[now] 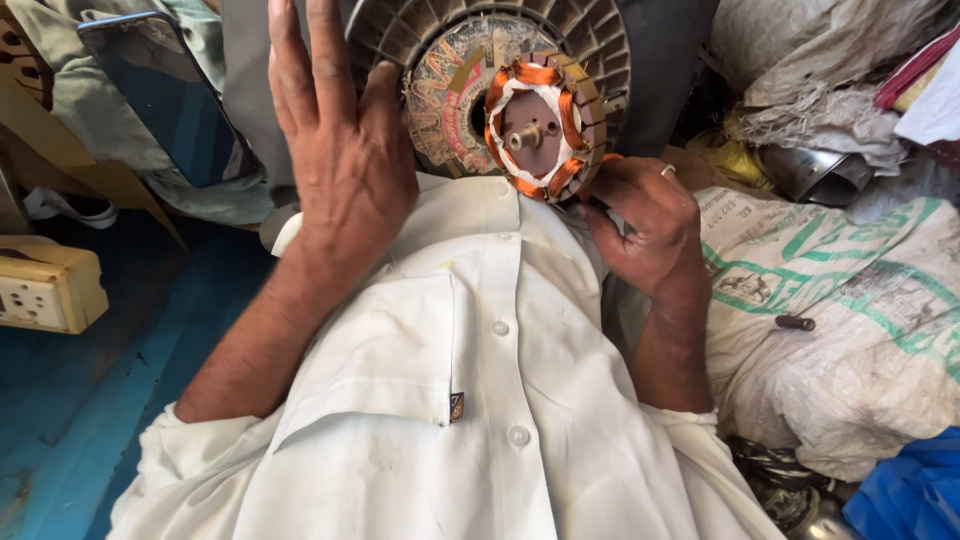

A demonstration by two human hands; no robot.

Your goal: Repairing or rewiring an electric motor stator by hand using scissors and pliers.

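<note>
Copper coil ring (540, 125) sitting in round casing (590, 40), being gripped by right hand (645, 225); left hand (340, 150) wide open, holding nothing.

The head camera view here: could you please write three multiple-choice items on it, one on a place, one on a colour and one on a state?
1. Where does the yellow switch box lie?
A. at the left edge, on the blue floor
B. on the printed sack
C. on the white shirt

2. What colour are the wire coils on the round stator?
A. green
B. copper-orange
C. black

3. How is the left hand held?
A. closed in a fist
B. wrapped about the stator
C. open, fingers spread

Answers:
1. A, since the box sits at the left edge on the blue floor, far from the printed sack.
2. B, since the coils around the ring shine copper-orange against white wrapping.
3. C, since its fingers point upward, spread, gripping nothing, while the right hand holds the stator's lower edge.
</note>
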